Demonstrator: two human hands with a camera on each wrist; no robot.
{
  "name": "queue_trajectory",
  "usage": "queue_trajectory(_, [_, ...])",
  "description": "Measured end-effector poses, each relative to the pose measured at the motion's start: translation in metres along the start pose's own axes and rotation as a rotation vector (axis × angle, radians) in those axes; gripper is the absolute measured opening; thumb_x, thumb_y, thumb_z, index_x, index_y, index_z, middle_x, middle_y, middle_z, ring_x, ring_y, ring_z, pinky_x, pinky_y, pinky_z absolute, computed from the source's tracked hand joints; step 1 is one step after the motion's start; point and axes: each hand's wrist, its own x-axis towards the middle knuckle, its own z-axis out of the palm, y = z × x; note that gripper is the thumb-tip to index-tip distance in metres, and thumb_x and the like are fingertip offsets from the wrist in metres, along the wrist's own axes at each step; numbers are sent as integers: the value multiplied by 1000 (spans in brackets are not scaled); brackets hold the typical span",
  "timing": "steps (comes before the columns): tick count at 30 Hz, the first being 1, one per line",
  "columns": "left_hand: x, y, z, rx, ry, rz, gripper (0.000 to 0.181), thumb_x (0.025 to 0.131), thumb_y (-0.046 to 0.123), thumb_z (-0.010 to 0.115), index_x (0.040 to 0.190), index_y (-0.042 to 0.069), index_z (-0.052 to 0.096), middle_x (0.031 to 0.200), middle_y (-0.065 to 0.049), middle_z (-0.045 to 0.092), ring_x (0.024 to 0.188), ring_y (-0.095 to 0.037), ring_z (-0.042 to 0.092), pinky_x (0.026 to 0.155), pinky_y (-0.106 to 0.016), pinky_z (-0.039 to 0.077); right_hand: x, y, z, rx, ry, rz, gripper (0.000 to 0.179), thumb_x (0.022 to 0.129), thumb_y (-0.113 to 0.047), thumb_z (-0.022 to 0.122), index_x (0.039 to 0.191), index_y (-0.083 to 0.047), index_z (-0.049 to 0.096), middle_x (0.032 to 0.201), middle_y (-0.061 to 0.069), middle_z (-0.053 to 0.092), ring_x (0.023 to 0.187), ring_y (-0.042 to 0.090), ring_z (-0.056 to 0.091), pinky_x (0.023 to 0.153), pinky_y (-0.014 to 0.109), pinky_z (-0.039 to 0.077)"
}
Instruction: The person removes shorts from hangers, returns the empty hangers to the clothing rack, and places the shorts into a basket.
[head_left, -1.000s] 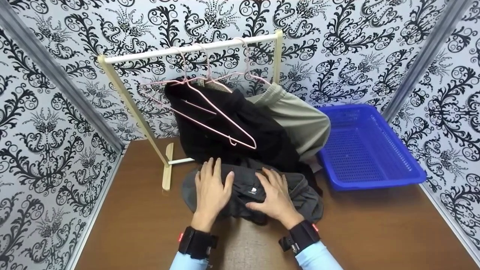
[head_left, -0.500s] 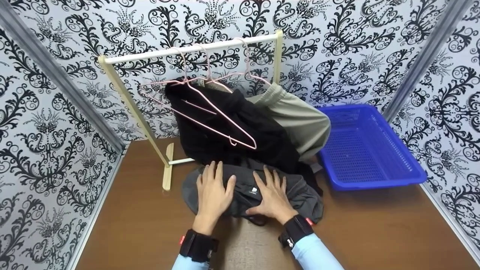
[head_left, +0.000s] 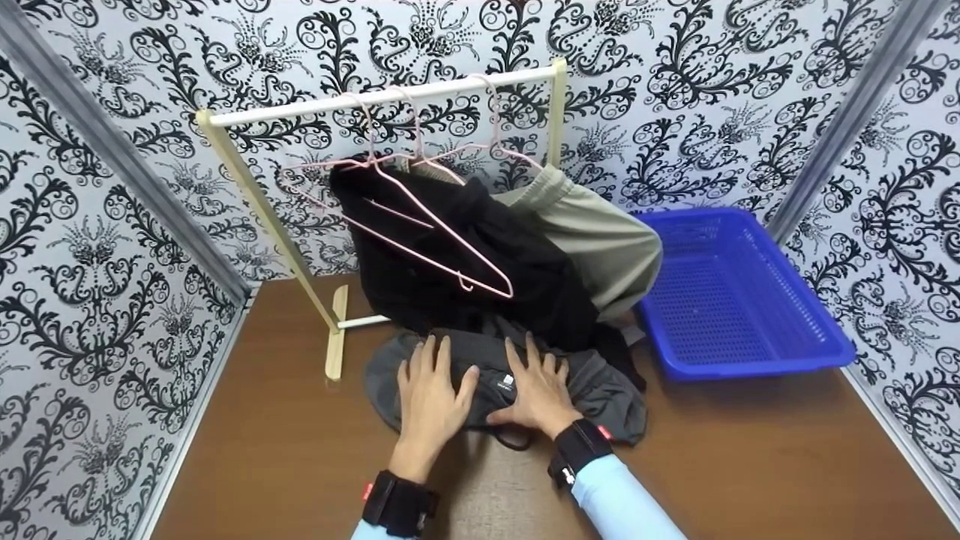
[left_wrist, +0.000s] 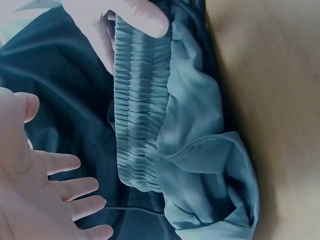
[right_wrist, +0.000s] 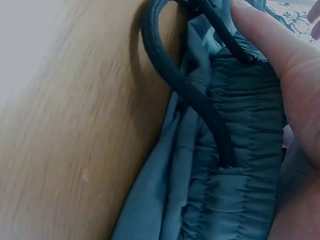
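Observation:
Dark grey drawstring pants (head_left: 480,345) with a gathered elastic waistband (left_wrist: 142,110) and a small white label lie bunched on the table in front of the rack. Over their left part is my left hand (head_left: 431,405), fingers spread; the left wrist view has its fingertips bent beside the waistband. My right hand (head_left: 536,397) rests over the middle, next to the label, its fingers spread and pointing away from me. Its thumb (right_wrist: 267,35) lies along the waistband in the right wrist view. A black drawstring (right_wrist: 185,90) loops out at the near edge.
A rack (head_left: 322,109) holds pink hangers (head_left: 450,240) with black clothing (head_left: 472,255) and light olive pants (head_left: 592,232) hung behind the grey pants. At right stands a blue basket (head_left: 750,367). Patterned walls enclose the brown table (head_left: 285,450).
Both hands have drawn back slightly toward me across the grey pants, and the right wrist has shifted left. The rack, hangers and basket have stayed in place.

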Motion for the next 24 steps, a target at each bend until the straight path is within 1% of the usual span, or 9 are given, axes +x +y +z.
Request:
queue_trajectory(6, [-3, 1, 0, -1, -11, -4, 66, 101, 46, 58, 148, 0, 53, 153, -26, 47, 143, -46, 42, 114, -70, 28, 2, -2, 6, -51, -56, 34, 137, 56, -68, 92, 165, -17, 27, 164, 23, 33, 140, 54, 36, 110, 75, 26])
queue_trajectory(10, [-4, 1, 0, 3, -1, -1, 66, 100, 46, 58, 146, -1, 54, 152, -26, 48, 142, -46, 43, 113, -70, 29, 2, -4, 10, -76, -50, 41, 132, 57, -67, 92, 164, -18, 31, 158, 21, 41, 138, 54, 38, 106, 76, 29])
queue_trajectory(12, [-5, 1, 0, 0, 6, -1, 65, 100, 44, 60, 146, -1, 54, 152, -26, 49, 142, -46, 43, 113, -70, 29, 1, -5, 12, -97, -34, 33, 126, 59, -67, 91, 162, -19, 36, 155, 21, 46, 136, 55, 40, 103, 77, 32])
queue_trajectory(16, [-5, -1, 1, -3, 14, -2, 64, 99, 43, 61, 145, -1, 54, 151, -26, 50, 141, -47, 44, 112, -71, 30, -2, -8, 16, -139, -2, 23, 109, 65, -65, 89, 155, -19, 49, 148, 21, 51, 132, 56, 44, 98, 78, 36])
queue_trajectory(20, [-6, -2, 0, 1, 15, -6, 65, 100, 44, 61, 146, -1, 54, 150, -26, 50, 140, -46, 45, 112, -70, 30, -2, -10, 18, -158, 18, 33, 90, 71, -55, 89, 147, -17, 58, 144, 19, 55, 128, 55, 47, 95, 77, 38])
queue_trajectory(24, [-5, -3, 1, 4, 8, -9, 65, 100, 44, 60, 146, -1, 53, 150, -26, 50, 141, -46, 44, 112, -70, 30, -2, -12, 15, -171, 22, 63, 76, 77, -45, 88, 142, -16, 62, 143, 17, 58, 125, 53, 50, 93, 73, 41])
